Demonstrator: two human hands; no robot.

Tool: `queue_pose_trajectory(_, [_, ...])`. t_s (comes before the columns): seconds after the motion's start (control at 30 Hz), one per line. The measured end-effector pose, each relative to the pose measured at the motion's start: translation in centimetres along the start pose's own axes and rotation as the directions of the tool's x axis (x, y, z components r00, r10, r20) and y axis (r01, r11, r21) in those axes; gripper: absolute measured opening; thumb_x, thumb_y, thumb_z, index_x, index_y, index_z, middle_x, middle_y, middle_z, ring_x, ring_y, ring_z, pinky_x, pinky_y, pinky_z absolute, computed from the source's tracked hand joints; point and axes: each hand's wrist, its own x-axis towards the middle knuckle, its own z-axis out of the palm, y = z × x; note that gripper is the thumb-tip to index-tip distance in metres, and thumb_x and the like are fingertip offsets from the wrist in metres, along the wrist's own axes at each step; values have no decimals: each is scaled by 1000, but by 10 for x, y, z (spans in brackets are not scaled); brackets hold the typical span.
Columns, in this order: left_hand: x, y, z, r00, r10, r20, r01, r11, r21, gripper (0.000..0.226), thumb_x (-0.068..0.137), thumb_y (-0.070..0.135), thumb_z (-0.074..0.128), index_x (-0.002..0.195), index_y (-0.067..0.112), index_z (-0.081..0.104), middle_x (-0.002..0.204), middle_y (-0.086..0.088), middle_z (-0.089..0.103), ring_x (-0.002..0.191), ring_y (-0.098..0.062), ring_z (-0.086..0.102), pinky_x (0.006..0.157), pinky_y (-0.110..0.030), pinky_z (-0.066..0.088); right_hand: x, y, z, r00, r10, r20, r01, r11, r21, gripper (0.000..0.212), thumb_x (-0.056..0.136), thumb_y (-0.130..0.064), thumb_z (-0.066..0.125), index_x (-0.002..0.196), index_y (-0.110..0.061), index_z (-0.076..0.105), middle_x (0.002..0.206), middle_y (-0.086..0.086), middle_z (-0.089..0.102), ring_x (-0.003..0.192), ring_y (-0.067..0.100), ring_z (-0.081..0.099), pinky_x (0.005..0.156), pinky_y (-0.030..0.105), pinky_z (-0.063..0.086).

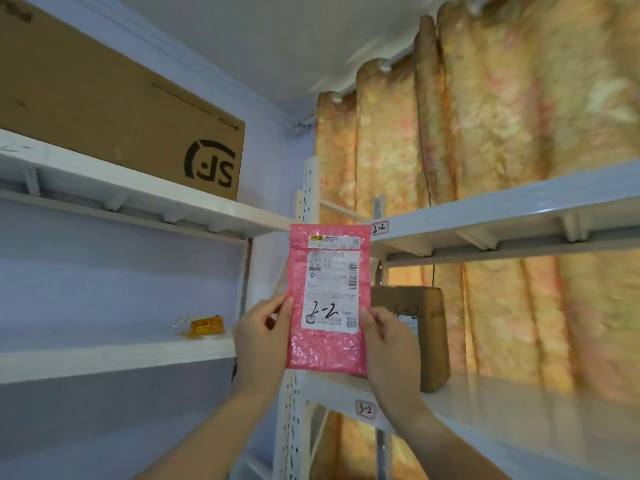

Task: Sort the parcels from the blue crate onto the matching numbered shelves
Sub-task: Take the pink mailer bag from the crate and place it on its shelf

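two bare hands hold one pink parcel (325, 351) up straight in the middle of the view. the left grip (263, 336) pinches the parcel's edge at 9 o'clock, thumb on the front. the right grip (388, 344) pinches the edge at 3 o'clock, thumb on the front too. the parcel's white label (330, 289) has "2-2" written on it in black. the parcel is up in the air in front of a white shelf post (293, 427), not lying on any shelf. just below it, at 5 o'clock, a small tag (365, 409) says "3-2" on the edge of the lower right shelf (519, 414). on that shelf, behind the right grip at 3 o'clock, stands a brown parcel (429, 334) with "3-2" on it. at 1 o'clock from the pink parcel's top, another tag (379, 227) says "2-2" on the upper right shelf (519, 206). at 9 o'clock a little yellow packet (206, 326) lies on the left middle shelf (104, 358). far up at 10 o'clock a big brown box (104, 109) sits on the top left shelf (104, 183). behind the right shelves hangs a yellow and pink curtain (519, 133).
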Motion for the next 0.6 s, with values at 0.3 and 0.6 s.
queue_pose_trajectory(0.3, [6, -12, 82, 971, 39, 235, -26, 998, -58, 42, 98, 17, 42, 124, 50, 37, 101, 18, 51, 87, 2, 60, 68, -14, 54, 65, 31, -32, 997, -58, -46, 55, 997, -53, 36, 100, -35, 40, 90, -18, 70, 79, -5, 71, 73, 12, 66, 69, 38, 54])
queue_pose_trajectory(0.6, [77, -13, 143, 971, 183, 153, -167, 980, -108, 38, 96, 16, 46, 134, 21, 49, 115, 1, 56, 98, -12, 59, 79, -27, 55, 132, 17, -40, 945, -326, 30, 311, 867, -388, 39, 102, -29, 34, 140, -32, 41, 92, -11, 64, 75, 10, 59, 63, 31, 51])
